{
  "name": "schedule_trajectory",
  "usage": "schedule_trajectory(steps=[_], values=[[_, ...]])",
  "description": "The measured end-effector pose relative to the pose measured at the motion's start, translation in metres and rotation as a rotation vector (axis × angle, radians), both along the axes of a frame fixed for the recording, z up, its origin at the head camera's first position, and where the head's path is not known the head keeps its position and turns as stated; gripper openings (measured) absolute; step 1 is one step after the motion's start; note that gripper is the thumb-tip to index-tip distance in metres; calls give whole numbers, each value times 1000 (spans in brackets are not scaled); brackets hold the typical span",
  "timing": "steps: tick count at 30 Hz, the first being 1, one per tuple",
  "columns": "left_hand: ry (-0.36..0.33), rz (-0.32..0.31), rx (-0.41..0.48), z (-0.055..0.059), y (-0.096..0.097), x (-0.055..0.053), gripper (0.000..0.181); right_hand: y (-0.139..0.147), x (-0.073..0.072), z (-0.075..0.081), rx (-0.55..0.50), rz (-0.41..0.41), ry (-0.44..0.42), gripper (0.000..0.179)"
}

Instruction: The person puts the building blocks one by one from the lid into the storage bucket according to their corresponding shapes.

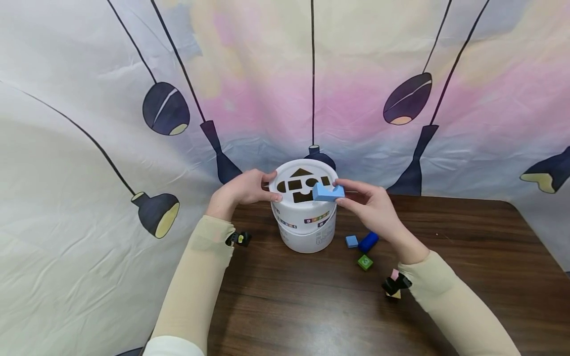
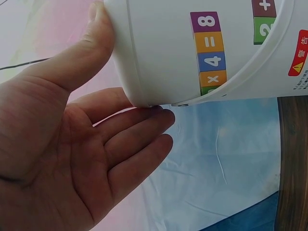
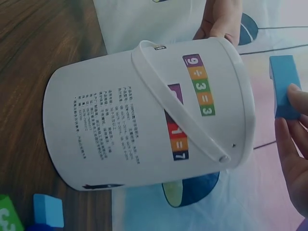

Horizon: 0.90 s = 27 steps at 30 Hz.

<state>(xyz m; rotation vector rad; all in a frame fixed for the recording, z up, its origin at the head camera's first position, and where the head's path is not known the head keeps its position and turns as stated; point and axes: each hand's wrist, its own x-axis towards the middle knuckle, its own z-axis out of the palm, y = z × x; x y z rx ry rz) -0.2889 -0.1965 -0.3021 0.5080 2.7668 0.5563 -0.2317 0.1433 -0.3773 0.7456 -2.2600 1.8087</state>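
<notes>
A white lidded bucket (image 1: 307,241) stands upright on the table, its lid (image 1: 283,173) cut with dark shaped holes, among them a triangle and a square. My left hand (image 1: 244,190) holds the lid's left edge, thumb at the rim and fingers against the side; the left wrist view has the lower fingers (image 2: 139,149) extended past the edge. Between thumb and fingertips, my right hand (image 1: 374,205) pinches a light blue block (image 1: 324,194) with a curved notch. That block is over the lid's front right part, and the right wrist view has it apart from the lid.
Right of the bucket lie a light blue block (image 1: 352,241), a dark blue cylinder (image 1: 368,242) and a green numbered block (image 1: 365,262). Pink (image 1: 395,273) and yellow pieces are partly hidden by the right wrist camera (image 1: 396,284). A lamp-patterned cloth (image 1: 267,74) hangs behind the wooden table (image 1: 285,306).
</notes>
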Motion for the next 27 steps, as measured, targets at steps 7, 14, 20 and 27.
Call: schedule_trajectory(steps=[7,14,20,27], values=[[5,10,5,1,0,1,87,-17,-12,10,62,23,35,42],[-17,22,36,-1,0,0,88,-26,-22,12,106,22,34,43],[-12,24,37,-2,-1,0,86,-33,-28,15,157,19,1,43],[-16,21,46,-1,-1,1,88,-39,-35,18,218,-7,-44,43]])
